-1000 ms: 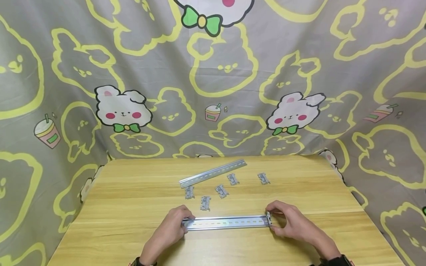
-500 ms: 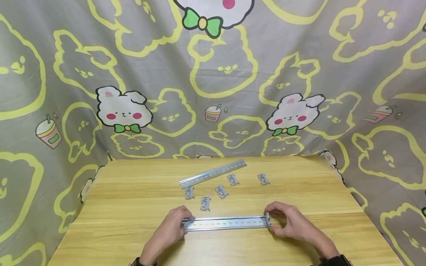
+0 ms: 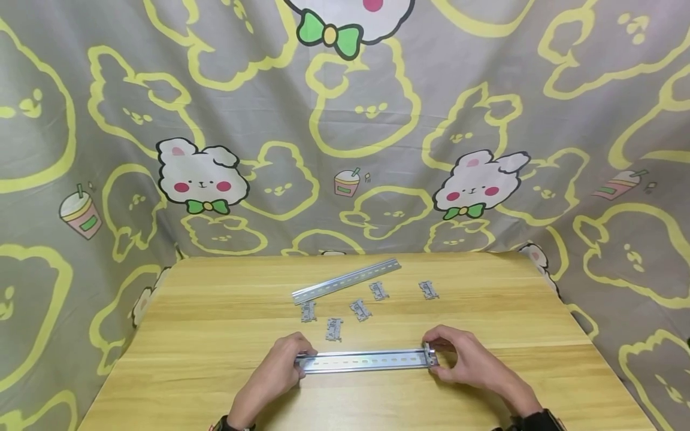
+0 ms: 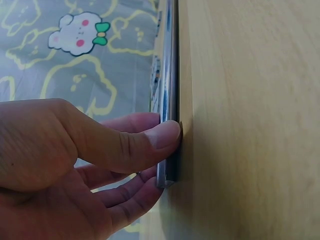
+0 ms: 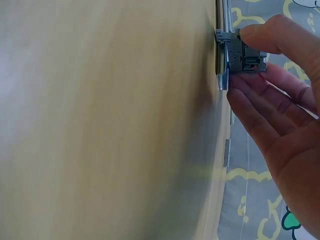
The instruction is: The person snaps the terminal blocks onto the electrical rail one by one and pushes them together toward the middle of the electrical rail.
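One slotted metal rail (image 3: 366, 361) runs left to right on the near part of the table (image 3: 188, 335). Left hand grip (image 3: 283, 362) clasped on its left end, thumb on the near side, fingers on the far side. Right hand grip (image 3: 466, 359) pinches a grey clip (image 5: 245, 56) between thumb and fingers; clip sits across the rail just short of its right end. Five more grey clips (image 3: 334, 330) lie scattered farther back, leftmost just beside the left end of a second rail (image 3: 347, 281), which lies angled at the far side, right end farther. Patterned curtain (image 3: 275, 120) behind the table.
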